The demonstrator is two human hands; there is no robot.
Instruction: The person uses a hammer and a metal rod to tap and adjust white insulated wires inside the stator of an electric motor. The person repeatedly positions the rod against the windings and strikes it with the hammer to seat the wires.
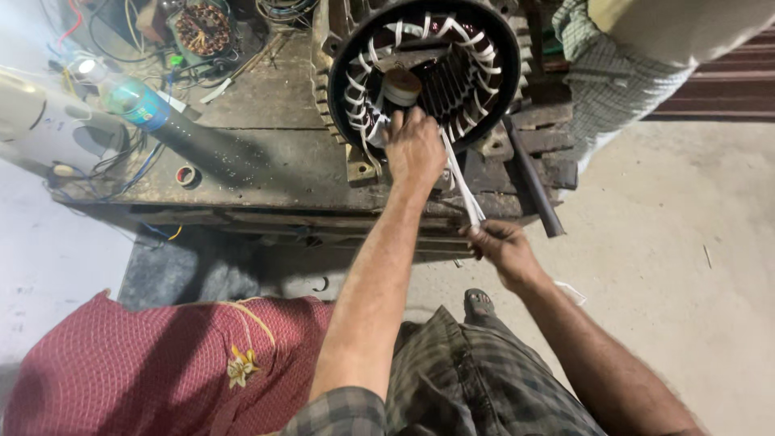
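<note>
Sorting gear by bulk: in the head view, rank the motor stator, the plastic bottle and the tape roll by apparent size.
1. Motor stator, clearly largest.
2. Plastic bottle.
3. Tape roll, smallest.
All sit on the same workbench, so nearness hardly skews this.

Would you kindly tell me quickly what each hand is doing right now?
Left hand: closed, gripping at the motor stator windings.
Right hand: closed on white strips.

A motor-repair workshop was indicated: a large stator with white-sleeved windings was stood on a grimy tabletop, a smaller copper-wound stator and loose wires were scattered behind, above a concrete floor.
</note>
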